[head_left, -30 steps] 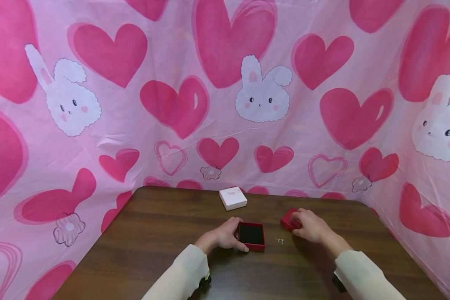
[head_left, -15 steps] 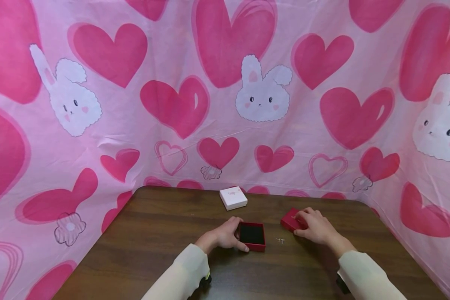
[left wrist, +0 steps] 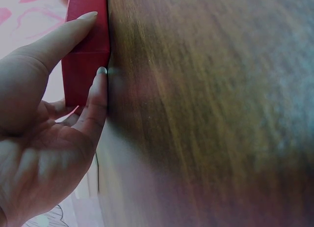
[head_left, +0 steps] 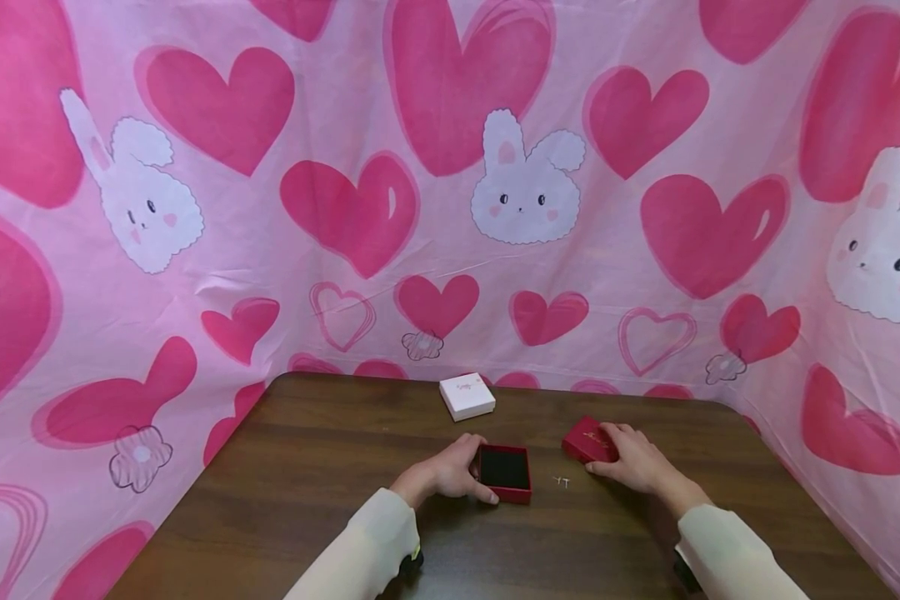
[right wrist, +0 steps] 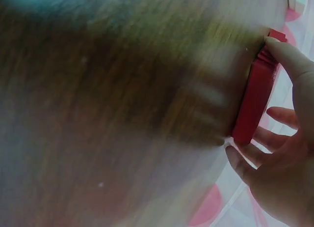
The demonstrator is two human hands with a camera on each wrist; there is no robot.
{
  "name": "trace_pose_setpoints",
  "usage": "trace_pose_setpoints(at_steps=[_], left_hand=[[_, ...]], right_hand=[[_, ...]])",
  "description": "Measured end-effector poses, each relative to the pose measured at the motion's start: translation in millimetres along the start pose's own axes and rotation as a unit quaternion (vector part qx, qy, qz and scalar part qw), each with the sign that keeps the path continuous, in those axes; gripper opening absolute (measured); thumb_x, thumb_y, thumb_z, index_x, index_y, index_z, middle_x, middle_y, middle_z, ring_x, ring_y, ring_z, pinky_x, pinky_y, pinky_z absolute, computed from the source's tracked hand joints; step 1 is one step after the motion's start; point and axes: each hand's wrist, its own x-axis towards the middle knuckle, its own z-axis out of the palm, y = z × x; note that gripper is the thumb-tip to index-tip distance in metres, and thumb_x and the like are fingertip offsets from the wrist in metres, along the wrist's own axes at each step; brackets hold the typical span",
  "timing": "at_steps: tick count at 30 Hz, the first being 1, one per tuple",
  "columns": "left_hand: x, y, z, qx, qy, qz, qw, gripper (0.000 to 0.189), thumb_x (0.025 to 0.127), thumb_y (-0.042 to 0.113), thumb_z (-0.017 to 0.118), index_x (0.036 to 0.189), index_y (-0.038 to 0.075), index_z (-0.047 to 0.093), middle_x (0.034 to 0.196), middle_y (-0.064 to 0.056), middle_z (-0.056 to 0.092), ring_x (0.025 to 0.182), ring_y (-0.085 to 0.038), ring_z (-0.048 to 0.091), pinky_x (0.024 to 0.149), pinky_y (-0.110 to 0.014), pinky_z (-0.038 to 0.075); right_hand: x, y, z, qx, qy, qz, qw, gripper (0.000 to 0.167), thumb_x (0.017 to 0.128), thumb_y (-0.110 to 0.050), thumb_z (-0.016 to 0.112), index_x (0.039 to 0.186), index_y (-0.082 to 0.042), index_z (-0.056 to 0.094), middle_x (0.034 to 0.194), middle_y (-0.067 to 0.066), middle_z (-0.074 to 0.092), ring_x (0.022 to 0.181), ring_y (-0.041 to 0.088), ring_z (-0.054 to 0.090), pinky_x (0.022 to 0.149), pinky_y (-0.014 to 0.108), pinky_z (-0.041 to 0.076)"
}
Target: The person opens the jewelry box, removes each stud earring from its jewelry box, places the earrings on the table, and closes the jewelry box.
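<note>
An uncovered red jewelry box (head_left: pixel 516 495) with a black pad (head_left: pixel 504 468) inside sits mid-table. My left hand (head_left: pixel 450 468) holds its left side; the left wrist view shows the thumb on one red wall and fingers round the corner. To the right lies the red box lid (head_left: pixel 587 440), its lettered top facing up. My right hand (head_left: pixel 636 458) grips the lid by its edges, with the thumb (right wrist: pixel 284 52) at one end and fingers at the other. Between box and lid are two tiny pale pieces (head_left: pixel 562 482), perhaps earrings, too small to tell.
A white box (head_left: pixel 468 397) with small pink print stands at the back of the brown wooden table (head_left: pixel 345 450). Pink cloth (head_left: pixel 450 250) patterned with hearts and rabbits hangs round the back and sides.
My right hand has shifted slightly right over the lid, and its fingers have moved off the top to the right edge, baring the lettering. The left hand and box stay put.
</note>
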Motion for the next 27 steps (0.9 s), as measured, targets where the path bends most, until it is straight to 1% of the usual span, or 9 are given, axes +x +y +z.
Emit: trace_pose_setpoints(at_steps=[5, 12, 16, 20, 27], left_hand=[[0.1, 0.4, 0.4, 0.005, 0.005, 0.016, 0.9998, 0.062, 0.075, 0.019, 0.092, 0.123, 0.011, 0.053, 0.107, 0.000, 0.051, 0.098, -0.017, 0.050, 0.087, -0.034, 0.046], [-1.0, 1.2, -0.1, -0.008, 0.002, 0.007, 0.9999, 0.064, 0.075, 0.018, 0.092, 0.125, 0.011, 0.052, 0.109, -0.002, 0.050, 0.099, -0.019, 0.051, 0.090, -0.037, 0.048], [-1.5, 1.7, 0.0, -0.006, 0.003, 0.008, 0.9999, 0.063, 0.076, 0.017, 0.092, 0.124, 0.011, 0.053, 0.108, -0.002, 0.050, 0.099, -0.019, 0.051, 0.089, -0.037, 0.048], [-1.1, 1.5, 0.1, -0.002, 0.004, 0.013, 0.9999, 0.062, 0.075, 0.017, 0.092, 0.123, 0.011, 0.053, 0.108, -0.001, 0.050, 0.098, -0.018, 0.050, 0.088, -0.035, 0.047], [-0.9, 1.8, 0.5, -0.003, 0.004, 0.011, 0.9999, 0.062, 0.075, 0.017, 0.092, 0.123, 0.011, 0.053, 0.108, -0.001, 0.050, 0.099, -0.018, 0.051, 0.090, -0.036, 0.047]], right_hand=[[1.2, 3.1, -1.6, 0.021, 0.007, -0.007, 0.9997, 0.089, 0.080, -0.043, 0.085, 0.142, 0.009, 0.047, 0.130, 0.031, 0.055, 0.114, 0.043, 0.054, 0.094, 0.061, 0.050], [0.1, 4.3, -4.1, 0.040, 0.002, 0.003, 0.9992, 0.090, 0.079, -0.044, 0.086, 0.142, 0.007, 0.048, 0.128, 0.026, 0.057, 0.110, 0.038, 0.056, 0.092, 0.058, 0.052], [-0.3, 4.6, -4.8, 0.050, 0.002, 0.003, 0.9987, 0.090, 0.079, -0.045, 0.086, 0.143, 0.005, 0.048, 0.129, 0.024, 0.057, 0.110, 0.036, 0.056, 0.092, 0.057, 0.052], [0.2, 3.8, -4.4, 0.060, 0.006, -0.005, 0.9982, 0.090, 0.079, -0.045, 0.086, 0.144, 0.004, 0.048, 0.130, 0.024, 0.057, 0.110, 0.036, 0.057, 0.091, 0.056, 0.053], [1.8, -4.6, -4.0, 0.076, 0.012, -0.039, 0.9963, 0.086, 0.081, -0.044, 0.085, 0.144, 0.002, 0.049, 0.131, 0.022, 0.057, 0.109, 0.032, 0.058, 0.090, 0.052, 0.054]])
